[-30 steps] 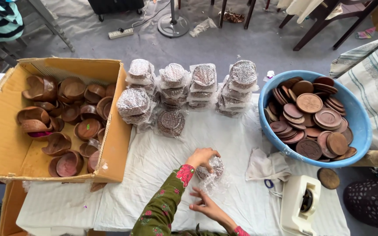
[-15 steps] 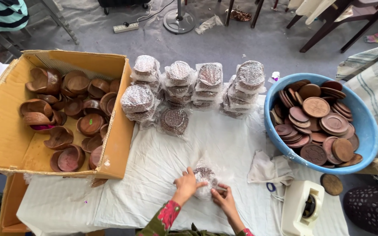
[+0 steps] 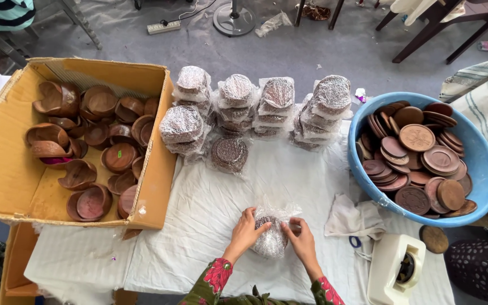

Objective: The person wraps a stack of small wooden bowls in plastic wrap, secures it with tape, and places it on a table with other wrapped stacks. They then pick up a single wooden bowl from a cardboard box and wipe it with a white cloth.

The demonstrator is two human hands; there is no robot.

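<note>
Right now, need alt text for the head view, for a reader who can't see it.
Both hands, left hand and right hand, grip a plastic-wrapped bundle on a white cloth. Behind it stand wrapped stacks; a cardboard box of wooden bowls sits left, a blue tub of wooden discs right.

wrapped bundle (image 3: 271, 236) | clear plastic, between hands | wrapped stacks (image 3: 255, 107) | behind (cardboard box (image 3: 7, 169) left)
</note>
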